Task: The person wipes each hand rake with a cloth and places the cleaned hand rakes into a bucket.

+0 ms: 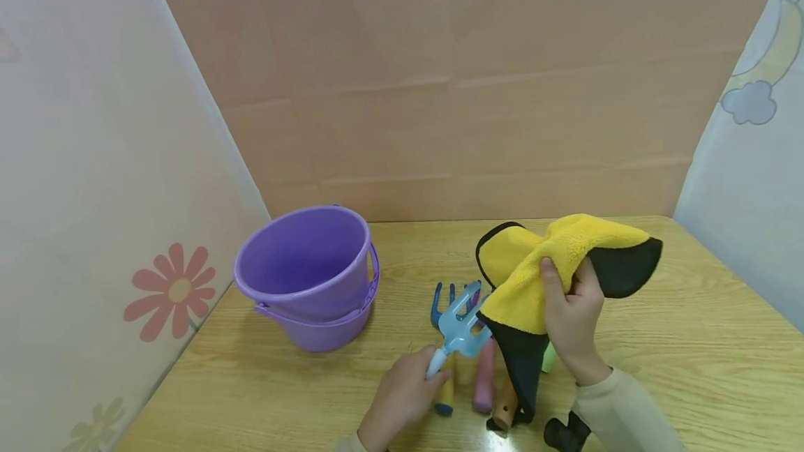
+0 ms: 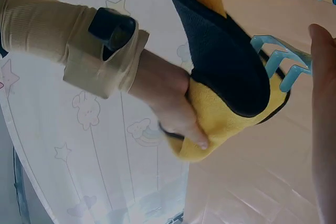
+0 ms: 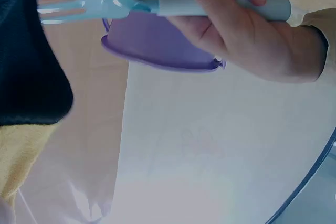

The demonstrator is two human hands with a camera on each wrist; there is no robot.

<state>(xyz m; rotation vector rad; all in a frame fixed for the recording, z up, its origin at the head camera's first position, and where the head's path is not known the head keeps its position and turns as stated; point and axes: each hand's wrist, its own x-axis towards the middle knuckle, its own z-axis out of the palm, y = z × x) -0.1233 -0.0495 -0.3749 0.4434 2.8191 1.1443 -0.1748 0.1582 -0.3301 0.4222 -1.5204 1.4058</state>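
My left hand (image 1: 402,386) grips the white-ended handle of a light-blue hand rake (image 1: 461,330), its tines pointing up and to the right. In my right hand (image 1: 574,319) a yellow cloth (image 1: 574,243) with a black underside and black edging is bunched between thumb and fingers, its corners hanging loose. The rake's tines meet the cloth's left edge in the head view; whether they touch, I cannot tell. The left wrist view shows the bent tines (image 2: 283,66) before the cloth (image 2: 231,69). In the right wrist view, the left fingers curl round the handle (image 3: 184,3).
Purple buckets (image 1: 301,257), apparently nested, stand at the left of the wooden table (image 1: 703,361). Beneath the cloth and rake lie several tools, with a yellow handle (image 1: 444,393), a pink handle (image 1: 484,379) and an orange-brown handle (image 1: 504,403). A brown backdrop (image 1: 440,89) rises behind.
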